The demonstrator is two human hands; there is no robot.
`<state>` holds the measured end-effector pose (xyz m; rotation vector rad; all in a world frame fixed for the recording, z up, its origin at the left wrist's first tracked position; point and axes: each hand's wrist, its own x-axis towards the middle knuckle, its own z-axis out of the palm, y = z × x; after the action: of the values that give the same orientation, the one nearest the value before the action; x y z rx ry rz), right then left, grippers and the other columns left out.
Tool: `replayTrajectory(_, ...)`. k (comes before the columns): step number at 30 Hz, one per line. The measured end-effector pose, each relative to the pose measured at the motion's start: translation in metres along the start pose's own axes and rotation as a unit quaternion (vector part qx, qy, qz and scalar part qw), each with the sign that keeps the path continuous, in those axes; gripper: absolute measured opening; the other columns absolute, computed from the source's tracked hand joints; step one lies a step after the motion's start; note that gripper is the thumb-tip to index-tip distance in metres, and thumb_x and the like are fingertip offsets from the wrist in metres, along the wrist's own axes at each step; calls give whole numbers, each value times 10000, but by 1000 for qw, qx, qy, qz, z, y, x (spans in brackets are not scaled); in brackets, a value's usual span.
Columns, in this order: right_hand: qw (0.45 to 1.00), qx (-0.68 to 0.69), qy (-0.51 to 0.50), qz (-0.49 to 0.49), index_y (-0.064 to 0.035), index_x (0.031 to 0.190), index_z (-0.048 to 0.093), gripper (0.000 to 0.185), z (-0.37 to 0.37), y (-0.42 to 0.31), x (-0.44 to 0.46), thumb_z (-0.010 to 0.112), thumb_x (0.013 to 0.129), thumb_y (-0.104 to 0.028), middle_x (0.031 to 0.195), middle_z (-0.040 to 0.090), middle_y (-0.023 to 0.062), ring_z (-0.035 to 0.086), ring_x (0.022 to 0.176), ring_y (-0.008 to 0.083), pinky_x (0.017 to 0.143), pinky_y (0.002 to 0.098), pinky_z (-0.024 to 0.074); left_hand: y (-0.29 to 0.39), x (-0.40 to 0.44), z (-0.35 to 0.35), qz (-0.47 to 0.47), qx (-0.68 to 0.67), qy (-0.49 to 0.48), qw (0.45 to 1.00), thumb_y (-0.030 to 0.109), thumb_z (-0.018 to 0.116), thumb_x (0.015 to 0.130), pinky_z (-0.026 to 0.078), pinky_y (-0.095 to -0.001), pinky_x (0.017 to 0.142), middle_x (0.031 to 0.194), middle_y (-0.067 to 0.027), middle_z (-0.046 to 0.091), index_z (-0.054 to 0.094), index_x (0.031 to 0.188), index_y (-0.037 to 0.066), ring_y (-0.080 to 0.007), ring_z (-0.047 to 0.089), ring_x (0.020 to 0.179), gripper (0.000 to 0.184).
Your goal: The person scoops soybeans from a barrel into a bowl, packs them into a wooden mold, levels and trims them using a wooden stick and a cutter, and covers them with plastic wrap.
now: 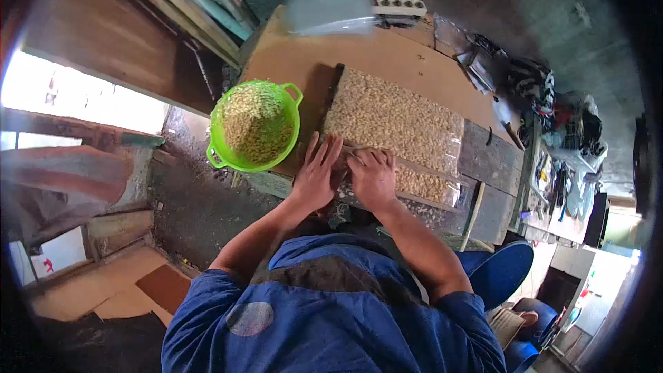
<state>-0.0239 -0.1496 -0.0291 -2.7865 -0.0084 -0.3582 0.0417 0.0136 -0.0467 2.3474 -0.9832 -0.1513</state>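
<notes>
Green colander [218,131] is holding grains, sitting at edge of table [286,45]. Grain slab [394,114] is lying right of it. Left hand [318,174] is spreading fingers beside slab's near corner; right hand [373,178] is curling over near edge, grip cannot tell.

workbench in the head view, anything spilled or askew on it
Yes, a little. Pale specks dot the near edge of the workbench, outside the layer of pale pieces, so they look spilled. A stick slants at that edge, out of line with the boards. The green colander shows no damage.
</notes>
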Motion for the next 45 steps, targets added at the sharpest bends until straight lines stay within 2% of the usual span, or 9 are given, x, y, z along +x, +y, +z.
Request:
replayTrajectory(4, 998, 9, 67, 2, -146, 1049, 721, 274, -26, -3, -16, 687, 778, -126, 1104, 642, 56, 592, 1101, 264, 992, 481, 397, 6, 11, 4, 33, 74, -53, 995, 308, 637, 900, 165, -623, 1167, 1460, -116, 488, 447, 1482, 102, -348, 307, 1455, 646)
replayTrajectory(5, 997, 29, 63, 18, -141, 1092, 710, 299, -31, -1, -25, 681, 794, -129, 1143, 641, 54, 581, 1128, 266, 1005, 483, 392, 5, 13, 16, 54, 81, -10, 995, 322, 655, 888, 159, -600, 1158, 1411, -61, 529, 508, 1440, 129, -295, 335, 1439, 603)
replayTrajectory(8, 995, 28, 71, 59, -113, 1155, 693, 342, -47, 14, -61, 684, 814, -122, 1187, 632, 74, 568, 1153, 284, 1015, 483, 385, 24, 24, 17, 65, 97, -61, 991, 338, 649, 891, 164, -573, 1146, 1377, -60, 549, 504, 1447, 135, -295, 352, 1422, 609)
replayTrajectory(15, 903, -48, 175, 390, -66, 1362, 548, 476, -64, 90, -161, 625, 897, -134, 1334, 562, 156, 476, 1291, 361, 1091, 495, 301, 49, 36, 38, 96, 94, -38, 990, 338, 668, 885, 215, -523, 1107, 1350, -31, 567, 532, 1405, 139, -213, 414, 1373, 574)
replayTrajectory(18, 900, -49, 122, 416, -53, 1391, 515, 498, -61, 115, -174, 608, 909, -136, 1380, 544, 163, 444, 1338, 367, 1115, 494, 283, 59, 41, 41, 110, 85, -64, 988, 359, 635, 923, 208, -513, 1105, 1366, -55, 565, 502, 1424, 113, -233, 418, 1380, 573)
replayTrajectory(23, 930, -73, 87, 350, -46, 1363, 564, 474, -60, 113, -159, 540, 890, -72, 1388, 552, 149, 444, 1358, 334, 1140, 475, 274, 73, 48, 52, 125, 100, -70, 985, 329, 643, 917, 258, -500, 1079, 1370, -62, 577, 517, 1412, 112, -236, 451, 1363, 555)
replayTrajectory(37, 948, -91, 74, 297, -82, 1286, 630, 461, -63, 118, -149, 593, 828, -46, 1281, 612, 99, 500, 1280, 304, 1094, 499, 307, 116, 58, 82, 175, 72, -129, 973, 222, 617, 937, 332, -473, 1084, 1398, -71, 576, 528, 1423, 137, -237, 489, 1338, 501)
replayTrajectory(42, 953, -82, 67, 283, -94, 1261, 630, 437, -68, 124, -147, 600, 829, -38, 1282, 599, 106, 506, 1259, 316, 1046, 489, 345, 123, 59, 90, 185, 55, -155, 969, 196, 511, 991, 316, -505, 1144, 1451, -100, 536, 511, 1434, 128, -274, 457, 1379, 448)
replayTrajectory(45, 941, -60, 128, 307, -108, 1256, 618, 426, -76, 125, -137, 610, 834, -53, 1314, 572, 118, 500, 1265, 332, 1037, 480, 363, 123, 58, 88, 184, 59, -142, 971, 188, 509, 990, 334, -480, 1137, 1439, -110, 546, 535, 1413, 128, -278, 463, 1374, 428)
